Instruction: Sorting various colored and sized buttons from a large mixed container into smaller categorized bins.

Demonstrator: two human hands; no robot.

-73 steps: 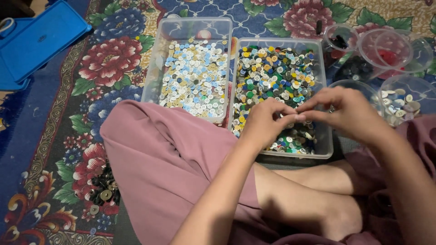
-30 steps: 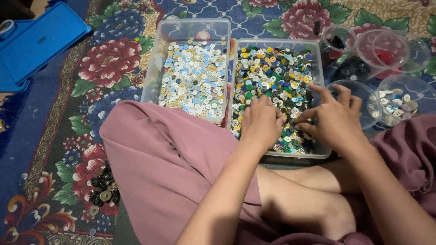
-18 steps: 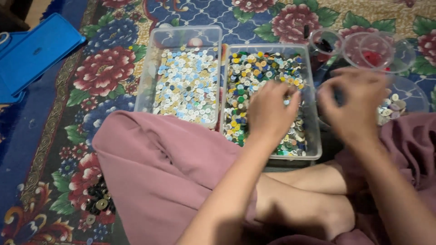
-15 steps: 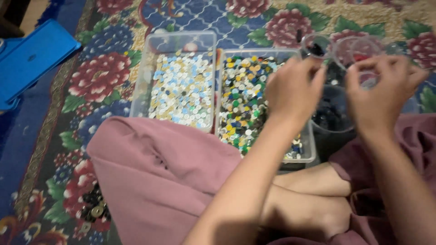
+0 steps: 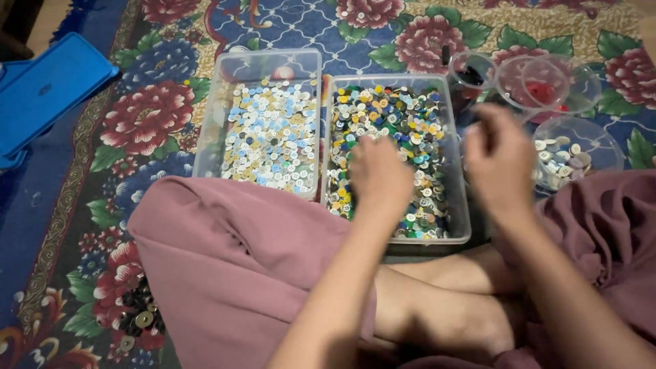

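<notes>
Head view, left to right: blue flat lid [image 5: 48,96] lies far left on the floral carpet [image 5: 143,123], well apart from the work. A small heap of dark buttons [image 5: 137,318] sits on the carpet near the left knee. Next comes a clear tub of pale buttons [image 5: 270,140], white, cream and light blue. Touching its right wall is a clear tub of mixed-colour buttons [image 5: 393,147].

Left hand [image 5: 379,174] rests over the mixed tub, palm down, fingers curled into the pile; can't tell if it has pinched anything. Right hand [image 5: 499,160] hovers just right of that tub, blurred, fingers loosely bunched. Whether it holds a button can't be told.

Far right: small clear cups, one w/ dark bits [image 5: 471,72], one w/ red buttons [image 5: 547,89], and a bowl of whitish buttons [image 5: 577,154] near the right knee.

Handling, as a judgement: the buttons look light, hard, smooth and slippery, so they'd scatter easily. Best taken singly by the rim w/ thumb and forefinger tips, or slid to the tub wall first. Not fragile.
</notes>
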